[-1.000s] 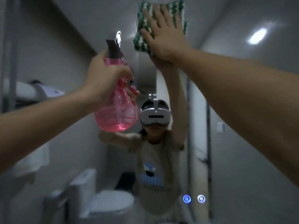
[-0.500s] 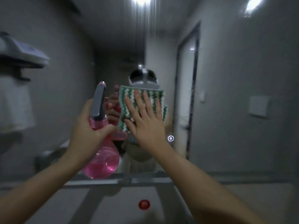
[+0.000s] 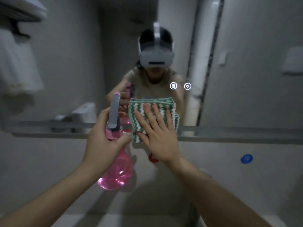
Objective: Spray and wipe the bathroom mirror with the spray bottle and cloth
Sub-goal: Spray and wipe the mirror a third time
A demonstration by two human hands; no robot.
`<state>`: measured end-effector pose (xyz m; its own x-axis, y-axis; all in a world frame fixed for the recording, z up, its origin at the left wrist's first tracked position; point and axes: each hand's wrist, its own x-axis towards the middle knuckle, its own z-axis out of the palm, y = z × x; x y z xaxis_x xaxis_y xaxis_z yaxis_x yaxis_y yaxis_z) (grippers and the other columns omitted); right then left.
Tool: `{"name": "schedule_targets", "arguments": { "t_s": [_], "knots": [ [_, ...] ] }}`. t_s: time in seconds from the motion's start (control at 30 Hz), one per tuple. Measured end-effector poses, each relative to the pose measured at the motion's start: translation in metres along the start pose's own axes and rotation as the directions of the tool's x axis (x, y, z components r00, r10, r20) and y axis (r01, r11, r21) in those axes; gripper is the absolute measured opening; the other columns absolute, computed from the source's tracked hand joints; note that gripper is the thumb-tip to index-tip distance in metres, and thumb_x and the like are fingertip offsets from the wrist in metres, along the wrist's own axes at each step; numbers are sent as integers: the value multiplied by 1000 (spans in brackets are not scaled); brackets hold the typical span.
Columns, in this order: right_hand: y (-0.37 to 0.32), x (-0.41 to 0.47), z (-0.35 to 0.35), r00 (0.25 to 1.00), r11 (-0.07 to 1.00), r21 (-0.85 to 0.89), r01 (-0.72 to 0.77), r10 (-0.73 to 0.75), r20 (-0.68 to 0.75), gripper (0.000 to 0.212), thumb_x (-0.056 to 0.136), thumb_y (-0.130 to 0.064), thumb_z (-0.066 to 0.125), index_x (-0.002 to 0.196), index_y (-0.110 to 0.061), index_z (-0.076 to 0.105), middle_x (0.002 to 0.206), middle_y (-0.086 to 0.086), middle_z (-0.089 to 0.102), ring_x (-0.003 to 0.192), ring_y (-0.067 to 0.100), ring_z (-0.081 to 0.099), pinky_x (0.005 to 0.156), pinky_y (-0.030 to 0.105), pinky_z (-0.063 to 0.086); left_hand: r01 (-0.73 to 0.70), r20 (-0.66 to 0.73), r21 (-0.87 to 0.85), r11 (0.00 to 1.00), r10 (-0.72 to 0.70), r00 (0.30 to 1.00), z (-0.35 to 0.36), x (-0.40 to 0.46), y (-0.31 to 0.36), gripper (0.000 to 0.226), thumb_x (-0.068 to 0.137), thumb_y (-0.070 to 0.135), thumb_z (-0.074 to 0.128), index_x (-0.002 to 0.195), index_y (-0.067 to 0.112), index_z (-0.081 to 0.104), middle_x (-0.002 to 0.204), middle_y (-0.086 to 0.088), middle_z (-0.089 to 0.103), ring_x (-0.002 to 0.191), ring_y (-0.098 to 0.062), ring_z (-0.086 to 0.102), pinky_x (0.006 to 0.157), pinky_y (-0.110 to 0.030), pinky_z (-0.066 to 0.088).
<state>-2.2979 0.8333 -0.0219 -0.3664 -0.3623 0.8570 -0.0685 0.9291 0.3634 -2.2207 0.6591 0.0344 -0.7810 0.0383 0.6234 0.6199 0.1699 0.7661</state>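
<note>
pressing cloth [image 3: 154, 117] to mirror [image 3: 246, 63], right hand [image 3: 157, 136] flat; left hand [image 3: 105, 141] grip around spray bottle [image 3: 117, 163]

Pink translucent plastic spray bottle [image 3: 116, 169] with grey trigger head, upright, part-filled with pink liquid, just left of the cloth. Green-and-white zigzag knitted cloth [image 3: 152, 110], folded square, flat against the lower edge of the wide wall mirror [image 3: 65, 63], overlapping its bottom frame.
</note>
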Motion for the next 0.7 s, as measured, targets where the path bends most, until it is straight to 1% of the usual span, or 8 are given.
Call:
{"name": "schedule_targets", "arguments": {
  "t_s": [0.1,0.2,0.27,0.37,0.43,0.5,0.6,0.7],
  "knots": [
    [10,-3,-3,998,998,-22,65,-64,8,55,98,-49,38,147,-27,30,155,2,25,144,20,19,117,46,12,9,6,0,1000,-9,1000,11,-8,-1,58,68,-14,69,107,24,50,72,11,55,62,6,57,56,-8,44],
    [30,-10,-7,992,991,-53,126,-124,38,53,99,-47,36,148,-28,28,155,1,25,144,19,18,116,46,10,31,33,-24,999,-30,999,27,-11,2,62,68,-12,70,106,32,47,81,9,57,65,7,57,59,-16,45],
    [49,-16,-12,992,991,-75,112,-108,59,54,99,-46,37,148,-28,25,156,0,23,144,19,16,117,46,7,54,61,-32,998,-52,997,39,-11,2,61,68,-10,70,107,32,47,81,7,58,65,4,58,61,-19,44],
    [85,-29,-20,996,991,-114,74,-68,55,57,98,-46,39,149,-28,22,157,-1,17,145,19,11,118,45,2,59,85,-31,998,-56,995,61,-11,5,55,68,-10,70,105,25,51,74,3,59,62,-7,59,54,-16,47],
    [110,-39,-24,998,987,-149,52,-46,44,59,97,-46,39,150,-29,18,158,-1,14,145,19,6,118,45,-2,49,93,-35,998,-45,995,80,-13,10,56,67,-12,70,108,21,50,74,4,58,60,-3,58,52,-14,46],
    [126,-47,-26,999,986,-159,47,-43,34,61,96,-48,40,150,-29,16,159,0,11,145,18,2,118,44,-3,40,103,-38,998,-36,994,100,-18,15,59,68,-11,70,108,28,50,74,10,59,64,-1,57,55,-16,47],
    [135,-51,-27,997,992,-102,79,-77,18,61,97,-47,41,150,-29,18,158,0,15,145,18,7,117,45,4,58,94,-57,997,-52,994,128,-28,19,66,68,-11,70,103,40,47,75,22,61,67,0,58,59,-14,49],
    [141,-49,-29,992,989,-67,129,-128,14,58,97,-46,40,149,-28,21,157,0,19,145,17,11,116,46,8,86,68,-78,993,-81,994,146,-30,25,64,65,-1,75,102,44,47,77,21,63,66,-2,59,60,-21,50]
  ]
}}
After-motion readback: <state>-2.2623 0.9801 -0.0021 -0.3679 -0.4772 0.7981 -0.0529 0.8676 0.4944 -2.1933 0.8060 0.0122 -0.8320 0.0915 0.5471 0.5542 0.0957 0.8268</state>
